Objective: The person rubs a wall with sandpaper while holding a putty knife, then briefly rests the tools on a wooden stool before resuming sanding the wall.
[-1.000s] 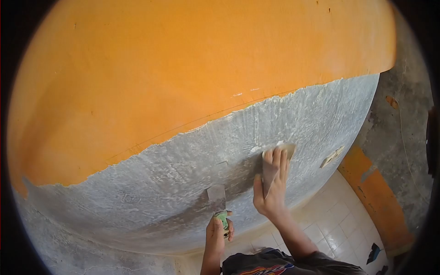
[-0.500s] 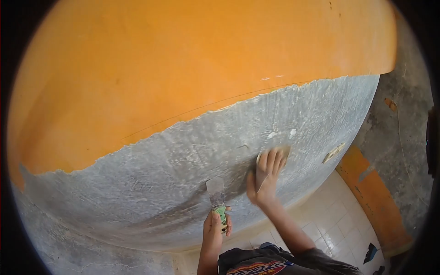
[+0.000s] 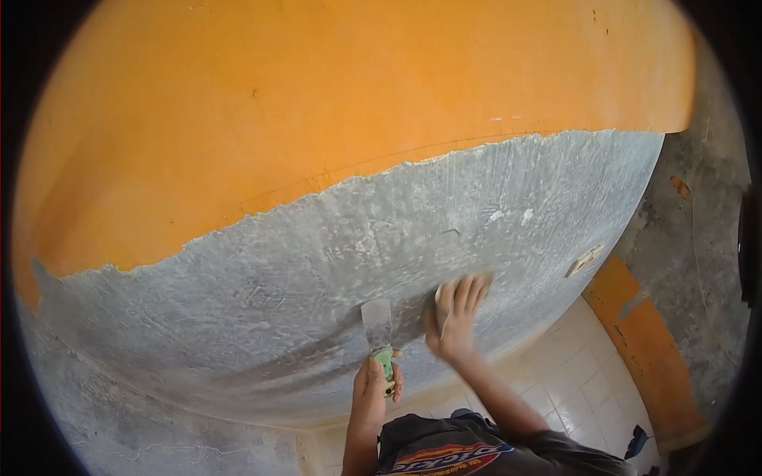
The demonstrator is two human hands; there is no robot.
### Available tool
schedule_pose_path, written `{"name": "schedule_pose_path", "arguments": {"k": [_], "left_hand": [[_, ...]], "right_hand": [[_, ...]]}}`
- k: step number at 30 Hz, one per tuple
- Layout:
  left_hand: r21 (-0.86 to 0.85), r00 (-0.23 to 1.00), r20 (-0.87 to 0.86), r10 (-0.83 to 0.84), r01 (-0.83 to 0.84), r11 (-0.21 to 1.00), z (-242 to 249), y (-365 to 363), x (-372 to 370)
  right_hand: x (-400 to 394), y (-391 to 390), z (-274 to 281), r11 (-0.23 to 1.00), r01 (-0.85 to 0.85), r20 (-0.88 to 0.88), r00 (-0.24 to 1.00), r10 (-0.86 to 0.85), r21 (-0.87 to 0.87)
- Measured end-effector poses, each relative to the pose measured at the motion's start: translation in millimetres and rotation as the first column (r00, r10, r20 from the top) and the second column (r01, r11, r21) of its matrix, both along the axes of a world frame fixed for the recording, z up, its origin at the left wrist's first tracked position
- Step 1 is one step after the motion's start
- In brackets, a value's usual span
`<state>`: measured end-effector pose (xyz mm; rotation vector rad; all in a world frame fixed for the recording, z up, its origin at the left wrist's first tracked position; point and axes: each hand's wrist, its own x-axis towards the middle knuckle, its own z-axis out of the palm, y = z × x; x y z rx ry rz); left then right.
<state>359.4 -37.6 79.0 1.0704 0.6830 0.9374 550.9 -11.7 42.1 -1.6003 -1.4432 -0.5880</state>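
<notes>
I face a wall whose upper part is orange paint (image 3: 317,95) and whose lower part is scraped grey plaster (image 3: 278,301). My left hand (image 3: 375,389) grips the green handle of a putty knife (image 3: 379,333), its metal blade pointing up against the grey plaster. My right hand (image 3: 456,317) presses flat on the wall just right of the blade, holding a small pad of sandpaper (image 3: 439,300) under the fingers; the hand is blurred by motion. Small white filler spots (image 3: 508,214) lie up and to the right of it.
A wall socket plate (image 3: 586,260) sits on the grey plaster at the right. A rough grey side wall with orange patches (image 3: 643,333) meets it there. White floor tiles (image 3: 571,389) lie below, with a dark object (image 3: 637,440) at the lower right.
My right hand with the sandpaper has slid down and left along the wall, closer to the putty knife. The left hand has stayed nearly still. The view has tilted slightly.
</notes>
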Motion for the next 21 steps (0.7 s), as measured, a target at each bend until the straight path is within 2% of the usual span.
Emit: {"name": "schedule_pose_path", "arguments": {"k": [2,5,6,8,11,12,13,15,18,19,21], "left_hand": [[0.0,1.0,0.013,-0.008,0.008,1.0,-4.7,1.3,-0.6],[-0.002,1.0,0.018,0.005,-0.005,1.0,-5.0,2.9,-1.3],[-0.024,1.0,0.01,-0.011,0.012,1.0,-6.6,3.1,-4.6],[-0.055,1.0,0.01,-0.018,0.018,0.998,-7.8,2.5,-6.8],[-0.049,0.998,0.055,-0.037,0.04,0.998,-6.8,0.5,-10.3],[-0.068,0.997,0.069,-0.042,0.047,0.997,-7.4,0.1,-11.9],[-0.082,0.995,0.088,-0.047,0.055,0.995,-8.0,0.5,-11.9],[-0.108,0.994,0.104,-0.026,0.037,0.994,-12.4,-2.7,-13.9],[-0.129,0.993,0.114,-0.011,0.026,0.991,-19.0,-6.4,-20.3],[-0.136,0.994,0.109,-0.024,0.039,0.99,-20.3,-8.2,-21.9],[-0.134,0.995,0.098,-0.002,0.015,0.991,-20.6,-11.0,-24.5]], "right_hand": [[-21.4,-7.6,-55.3,0.988,-0.095,-0.031,0.995,0.092,-0.118],[-26.4,-3.3,-45.6,0.992,-0.058,-0.045,0.998,0.053,-0.111],[-24.1,-2.8,-23.1,0.991,-0.064,-0.048,0.997,0.059,-0.121],[-13.7,3.2,31.7,0.999,-0.041,0.032,0.999,0.041,-0.018],[-16.4,5.3,51.4,0.997,-0.065,0.071,0.995,0.067,-0.039],[-20.2,3.4,39.6,0.989,-0.081,0.039,0.996,0.086,-0.121],[-23.4,2.8,11.6,0.989,-0.086,0.042,0.995,0.092,-0.123],[-31.2,-4.5,-54.0,0.958,-0.168,0.005,0.985,0.174,-0.233],[-38.9,-13.6,-72.2,0.941,-0.2,-0.022,0.979,0.202,-0.274],[-37.9,-12.5,-52.0,0.938,-0.208,-0.023,0.977,0.21,-0.277],[-31.7,-8.9,25.1,0.929,-0.197,0.034,0.975,0.218,-0.315]]}}
